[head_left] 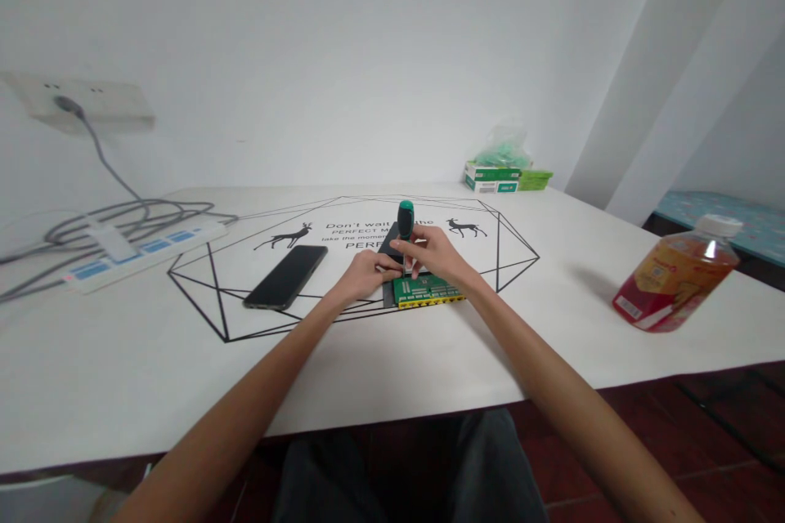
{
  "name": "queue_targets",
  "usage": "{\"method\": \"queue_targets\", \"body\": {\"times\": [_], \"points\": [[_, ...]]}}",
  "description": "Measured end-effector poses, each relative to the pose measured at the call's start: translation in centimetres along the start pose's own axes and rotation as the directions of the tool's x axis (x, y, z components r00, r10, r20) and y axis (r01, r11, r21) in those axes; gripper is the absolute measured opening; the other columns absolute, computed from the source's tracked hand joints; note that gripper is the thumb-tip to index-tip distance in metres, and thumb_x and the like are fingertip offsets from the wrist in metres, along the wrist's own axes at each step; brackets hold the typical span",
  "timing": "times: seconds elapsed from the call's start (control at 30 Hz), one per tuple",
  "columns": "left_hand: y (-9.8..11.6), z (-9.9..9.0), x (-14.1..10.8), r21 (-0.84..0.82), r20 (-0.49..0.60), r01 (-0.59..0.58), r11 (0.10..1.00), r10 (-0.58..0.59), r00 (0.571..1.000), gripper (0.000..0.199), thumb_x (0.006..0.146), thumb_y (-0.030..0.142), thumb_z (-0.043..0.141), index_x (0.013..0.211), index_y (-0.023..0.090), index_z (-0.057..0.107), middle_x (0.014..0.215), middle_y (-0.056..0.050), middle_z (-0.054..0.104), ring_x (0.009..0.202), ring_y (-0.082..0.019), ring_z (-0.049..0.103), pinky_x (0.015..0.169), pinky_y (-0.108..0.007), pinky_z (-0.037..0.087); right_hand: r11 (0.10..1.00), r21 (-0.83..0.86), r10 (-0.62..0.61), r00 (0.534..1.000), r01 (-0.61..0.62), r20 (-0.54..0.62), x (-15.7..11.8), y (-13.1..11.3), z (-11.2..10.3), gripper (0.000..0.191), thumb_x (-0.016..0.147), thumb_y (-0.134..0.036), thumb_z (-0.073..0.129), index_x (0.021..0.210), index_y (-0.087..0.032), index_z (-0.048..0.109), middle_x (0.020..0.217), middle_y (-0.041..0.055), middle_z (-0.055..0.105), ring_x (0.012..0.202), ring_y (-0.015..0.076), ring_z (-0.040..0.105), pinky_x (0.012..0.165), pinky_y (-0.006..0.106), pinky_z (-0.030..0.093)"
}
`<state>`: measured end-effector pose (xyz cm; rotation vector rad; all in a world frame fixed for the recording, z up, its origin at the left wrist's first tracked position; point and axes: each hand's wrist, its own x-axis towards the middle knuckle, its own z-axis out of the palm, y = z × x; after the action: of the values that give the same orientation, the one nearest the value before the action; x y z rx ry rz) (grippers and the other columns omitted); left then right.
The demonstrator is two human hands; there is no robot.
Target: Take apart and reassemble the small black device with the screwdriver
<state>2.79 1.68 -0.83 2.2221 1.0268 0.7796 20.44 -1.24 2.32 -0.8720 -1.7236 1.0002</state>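
A screwdriver (405,217) with a green and black handle stands upright, gripped by the fingers of my right hand (434,252). Its shaft points down at the left end of a green circuit board (423,288) with a yellow strip along the near edge. The fingers of my left hand (365,274) are pressed together beside the shaft, at the board's upper left corner; what they pinch, if anything, is hidden. Behind the hands lies a dark object (388,242), partly covered by them. Dark grey material shows at the board's left end.
A black phone (287,276) lies left of the board. Farther left are a white power strip (147,255) and coiled grey cables (101,221). A drink bottle (678,274) stands at right. Small green and white boxes (491,177) with a plastic bag (504,149) sit at the back.
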Motion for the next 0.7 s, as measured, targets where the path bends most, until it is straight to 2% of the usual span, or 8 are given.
{"method": "queue_targets", "body": {"times": [0.2, 0.3, 0.47, 0.7], "points": [[0.4, -0.1, 0.0, -0.004, -0.029, 0.046, 0.999, -0.046, 0.998, 0.02, 0.075, 0.027, 0.064, 0.087, 0.019, 0.078, 0.086, -0.004, 0.076, 0.08, -0.021, 0.066, 0.069, -0.029, 0.047, 0.999, 0.036, -0.008, 0.998, 0.01, -0.056, 0.0, -0.6, 0.0, 0.03, 0.071, -0.043, 0.071, 0.073, -0.017, 0.054, 0.054, -0.002, 0.061, 0.046, 0.0119, 0.058, 0.043, 0.024, 0.048], [0.9, -0.5, 0.0, -0.027, -0.029, 0.01, 1.0, -0.011, 1.0, 0.021, 0.074, 0.026, 0.064, 0.088, 0.016, 0.077, 0.089, -0.006, 0.075, 0.083, -0.021, 0.065, 0.071, -0.029, 0.047, 0.999, 0.036, -0.011, 0.997, 0.014, -0.07, 0.0, -0.8, 0.0, 0.028, 0.07, -0.039, 0.072, 0.073, -0.018, 0.053, 0.053, -0.003, 0.059, 0.051, 0.0137, 0.061, 0.04, 0.022, 0.045], [1.5, -0.8, -0.2, -0.054, 0.002, -0.047, 0.997, 0.047, 0.999, 0.027, 0.079, 0.036, 0.062, 0.086, 0.013, 0.076, 0.084, -0.006, 0.075, 0.081, -0.021, 0.065, 0.072, -0.028, 0.046, 0.997, 0.076, -0.022, 0.999, 0.024, -0.026, -0.1, -1.1, -0.1, 0.026, 0.07, -0.037, 0.07, 0.074, -0.018, 0.053, 0.054, -0.0032, 0.057, 0.052, 0.014, 0.062, 0.039, 0.022, 0.044], [1.1, -0.3, 0.0, -0.07, -0.06, -0.052, 0.996, 0.048, 0.997, 0.027, 0.079, 0.037, 0.064, 0.079, 0.014, 0.075, 0.077, -0.005, 0.074, 0.076, -0.02, 0.065, 0.069, -0.027, 0.047, 0.998, 0.055, 0.002, 1.0, -0.001, -0.015, 0.0, -0.6, 0.0, 0.023, 0.074, -0.036, 0.069, 0.081, -0.017, 0.057, 0.055, -0.003, 0.057, 0.052, 0.0126, 0.059, 0.038, 0.021, 0.044]]}}
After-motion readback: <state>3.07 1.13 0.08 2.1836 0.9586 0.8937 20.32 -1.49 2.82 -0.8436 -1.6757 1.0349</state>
